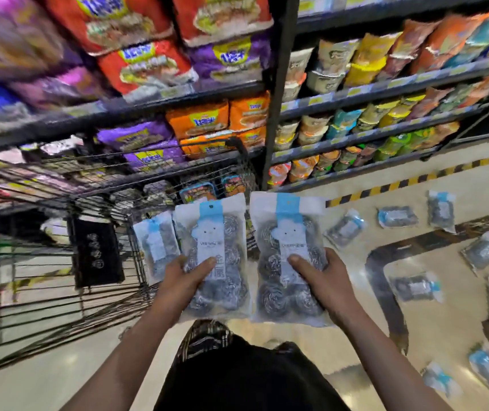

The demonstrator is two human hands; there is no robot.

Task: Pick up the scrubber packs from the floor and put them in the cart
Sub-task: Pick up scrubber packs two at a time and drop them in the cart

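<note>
Head view, from left to right: wire shopping cart (59,232) stands by the noodle shelves (178,93). Left hand (182,280) grips two steel-scrubber packs (204,256), thumb on the front one. Right hand (323,280) grips another scrubber pack (287,250) beside them. More loose packs (415,287) lie scattered on the glossy floor (355,357) at right.

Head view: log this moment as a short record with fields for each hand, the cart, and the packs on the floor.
left hand: left hand grips two scrubber packs, thumb on top
right hand: right hand grips one scrubber pack, thumb on top
cart: wire cart stands to the left, beside the held packs
floor packs: about ten loose packs lie scattered on the floor at right
backdrop: shelves of snack bags
</note>
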